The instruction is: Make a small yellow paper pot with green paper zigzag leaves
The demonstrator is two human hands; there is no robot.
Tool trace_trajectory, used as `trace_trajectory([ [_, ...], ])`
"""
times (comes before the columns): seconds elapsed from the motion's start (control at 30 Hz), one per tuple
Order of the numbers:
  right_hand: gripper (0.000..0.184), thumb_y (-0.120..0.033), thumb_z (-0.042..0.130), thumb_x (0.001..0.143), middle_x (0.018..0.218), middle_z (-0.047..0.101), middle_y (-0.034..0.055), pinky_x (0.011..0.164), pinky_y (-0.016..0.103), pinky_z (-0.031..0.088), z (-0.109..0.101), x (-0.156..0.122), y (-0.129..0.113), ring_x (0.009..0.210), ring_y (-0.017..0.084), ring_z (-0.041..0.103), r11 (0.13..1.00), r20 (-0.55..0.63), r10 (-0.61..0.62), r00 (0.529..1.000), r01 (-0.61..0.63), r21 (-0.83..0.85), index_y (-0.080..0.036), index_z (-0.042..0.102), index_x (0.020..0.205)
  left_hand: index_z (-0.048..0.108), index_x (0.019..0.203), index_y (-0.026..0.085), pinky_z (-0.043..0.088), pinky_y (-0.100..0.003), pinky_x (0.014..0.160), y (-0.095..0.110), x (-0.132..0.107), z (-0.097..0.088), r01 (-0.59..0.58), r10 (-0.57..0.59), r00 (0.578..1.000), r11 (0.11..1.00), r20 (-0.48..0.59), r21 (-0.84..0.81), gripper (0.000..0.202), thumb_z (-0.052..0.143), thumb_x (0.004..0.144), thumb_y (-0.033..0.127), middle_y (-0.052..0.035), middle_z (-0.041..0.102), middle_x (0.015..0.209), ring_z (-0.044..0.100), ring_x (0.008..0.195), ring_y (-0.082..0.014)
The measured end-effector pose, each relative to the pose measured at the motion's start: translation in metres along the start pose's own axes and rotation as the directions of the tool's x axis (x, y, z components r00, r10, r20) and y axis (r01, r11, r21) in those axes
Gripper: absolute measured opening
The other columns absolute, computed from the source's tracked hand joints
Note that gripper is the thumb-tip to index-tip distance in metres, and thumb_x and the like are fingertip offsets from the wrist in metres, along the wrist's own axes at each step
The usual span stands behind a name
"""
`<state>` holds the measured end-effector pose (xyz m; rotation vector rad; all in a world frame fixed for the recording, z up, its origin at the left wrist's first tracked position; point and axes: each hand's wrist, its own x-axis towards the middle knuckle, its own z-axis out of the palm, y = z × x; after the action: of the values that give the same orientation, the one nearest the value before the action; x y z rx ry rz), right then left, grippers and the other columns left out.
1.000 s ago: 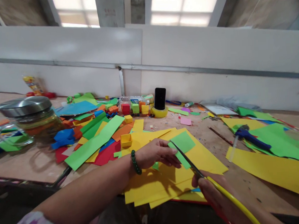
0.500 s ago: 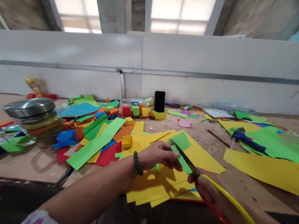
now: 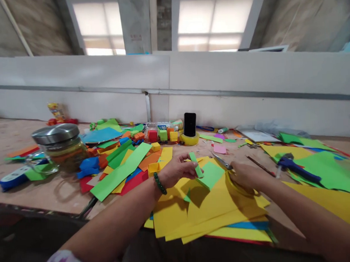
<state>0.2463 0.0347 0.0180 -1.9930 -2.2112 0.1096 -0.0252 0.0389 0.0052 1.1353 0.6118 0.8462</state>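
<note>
My left hand (image 3: 177,172), with a green bead bracelet (image 3: 159,183) at its wrist, pinches a small strip of green paper (image 3: 196,165) upright. Just below the strip lies a larger green paper piece (image 3: 212,175) on a fanned stack of yellow sheets (image 3: 194,220). To the right, my right hand (image 3: 244,176) is closed on a pair of scissors (image 3: 222,162) with yellow handles. The blades look closed and point away, up and left, apart from the green strip. Part of the handles is hidden by my fingers.
A lidded glass jar (image 3: 64,148) stands at the left among colored paper scraps and small folded boxes. A phone (image 3: 190,124) leans in a yellow tape roll (image 3: 190,139) at the back. On the right lie a blue-handled glue gun (image 3: 303,171) and a brown pencil-like stick (image 3: 260,165).
The scissors have come away from the green strip. My right hand has moved up and forward with them, over the yellow sheets. My left hand still holds the strip, now turned upright.
</note>
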Motion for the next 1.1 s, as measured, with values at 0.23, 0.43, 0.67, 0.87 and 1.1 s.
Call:
trace_trajectory([
  [0.23, 0.021, -0.036, 0.059, 0.076, 0.070, 0.068, 0.0084, 0.058, 0.029, 0.038, -0.026, 0.004, -0.020, 0.066, 0.021, 0.064, 0.994, 0.019, -0.108, 0.994, 0.108, -0.011, -0.016, 0.068, 0.076, 0.052, 0.083, 0.015, 0.050, -0.019, 0.057, 0.004, -0.004, -0.003, -0.015, 0.021, 0.996, 0.998, 0.085, -0.064, 0.043, 0.081, 0.062, 0.038, -0.0072, 0.071, 0.075, 0.068, 0.064, -0.0138],
  [0.43, 0.040, -0.050, 0.043, 0.089, 0.068, 0.060, 0.0028, 0.055, 0.026, 0.045, -0.021, -0.013, -0.056, 0.058, 0.013, 0.056, 0.779, -0.117, -0.210, 0.971, 0.239, 0.579, -0.016, 0.060, 0.076, 0.056, 0.074, 0.012, 0.047, -0.018, 0.054, -0.002, -0.006, 0.009, 0.022, -0.020, 0.996, 1.000, 0.092, -0.023, 0.043, 0.078, 0.063, 0.047, -0.0033, 0.066, 0.072, 0.058, 0.055, -0.0071],
  [0.67, 0.034, -0.049, 0.058, 0.081, 0.058, 0.051, -0.0035, 0.050, 0.022, 0.040, -0.004, -0.025, -0.084, 0.052, 0.008, 0.047, 0.492, -0.099, -0.232, 0.968, 0.205, 0.846, -0.016, 0.058, 0.073, 0.056, 0.084, 0.014, 0.048, -0.020, 0.056, -0.014, -0.007, 0.019, 0.041, -0.045, 0.995, 0.998, 0.086, 0.048, 0.045, 0.080, 0.061, 0.044, 0.0004, 0.063, 0.068, 0.059, 0.056, -0.0088],
  [0.87, 0.029, -0.041, 0.049, 0.088, 0.053, 0.046, -0.0057, 0.049, 0.023, 0.038, 0.001, -0.023, -0.073, 0.048, 0.008, 0.042, 0.525, -0.317, -0.083, 0.945, 0.312, 0.792, -0.018, 0.053, 0.071, 0.053, 0.072, 0.013, 0.038, -0.016, 0.046, -0.010, -0.008, 0.020, 0.030, -0.033, 0.997, 0.998, 0.063, 0.053, 0.038, 0.075, 0.068, 0.044, 0.0030, 0.056, 0.056, 0.047, 0.044, -0.0038],
  [1.1, 0.021, -0.037, 0.061, 0.083, 0.082, 0.067, 0.0049, 0.070, 0.027, 0.048, -0.001, -0.027, -0.071, 0.078, 0.015, 0.061, 0.472, -0.261, -0.371, 0.891, 0.423, 0.774, -0.017, 0.067, 0.079, 0.059, 0.079, 0.012, 0.027, -0.015, 0.037, -0.007, -0.011, 0.021, 0.189, -0.181, 0.970, 0.982, 0.162, -0.031, 0.034, 0.067, 0.075, 0.045, 0.0046, 0.050, 0.047, 0.040, 0.034, -0.0030],
])
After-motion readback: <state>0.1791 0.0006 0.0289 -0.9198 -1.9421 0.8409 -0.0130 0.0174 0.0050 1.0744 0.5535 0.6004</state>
